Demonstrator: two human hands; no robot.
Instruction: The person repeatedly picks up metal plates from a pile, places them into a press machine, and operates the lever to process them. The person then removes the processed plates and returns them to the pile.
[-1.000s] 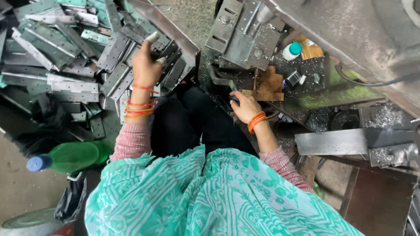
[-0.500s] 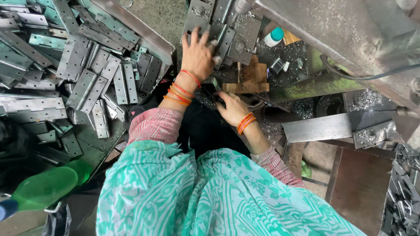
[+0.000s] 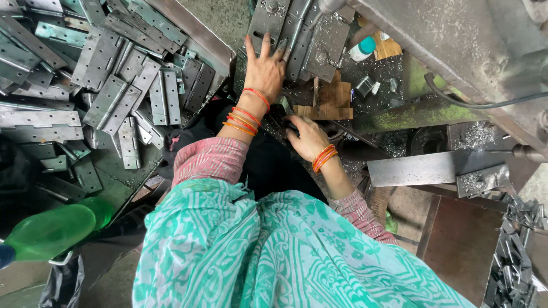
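Hinge plates (image 3: 297,28) now under left hand (image 3: 265,71).

The right hand (image 3: 305,137) curls down into a dark gap, its fingertips out of sight, so whether it grips anything can't be told. The left hand (image 3: 264,68) lies flat over a hinge plate (image 3: 268,23) that runs off the top edge. The green bottle (image 3: 48,231) is blurred and cut off at the left, and the hinge pile (image 3: 85,85) spills past the frame.
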